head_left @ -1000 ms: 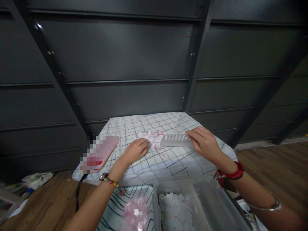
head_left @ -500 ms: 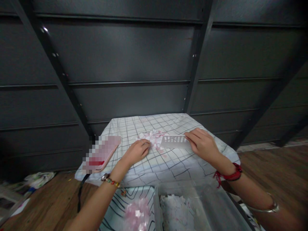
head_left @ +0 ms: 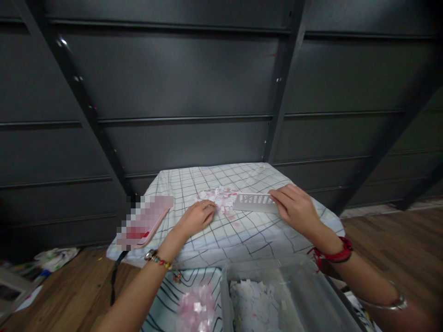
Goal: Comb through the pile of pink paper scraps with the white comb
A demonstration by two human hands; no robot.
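My right hand (head_left: 295, 207) is closed on the right end of a pale grey slotted plastic strip (head_left: 254, 203), held on its long edge over a checked cloth. The strip's left end is at the right side of a loose pile of small white and pink pieces (head_left: 221, 197), too small to name exactly. My left hand (head_left: 198, 217) rests palm down at the pile's left edge, its fingers slightly bent and the thumb a little apart. Nothing shows in it, though the fingertips are partly hidden by the pieces.
A pink-cased phone (head_left: 147, 226), partly blurred out, lies on the left of the checked cloth (head_left: 207, 177). In front stand a striped tray (head_left: 164, 295) with clear bags of pink pieces (head_left: 196, 306) and a translucent bin (head_left: 226, 299) of white pieces (head_left: 254, 304). A dark panelled wall (head_left: 187, 78) rises behind.
My right hand has shifted slightly right with the slotted strip, whose left end has drawn a little away from my left hand. The left hand has barely moved.
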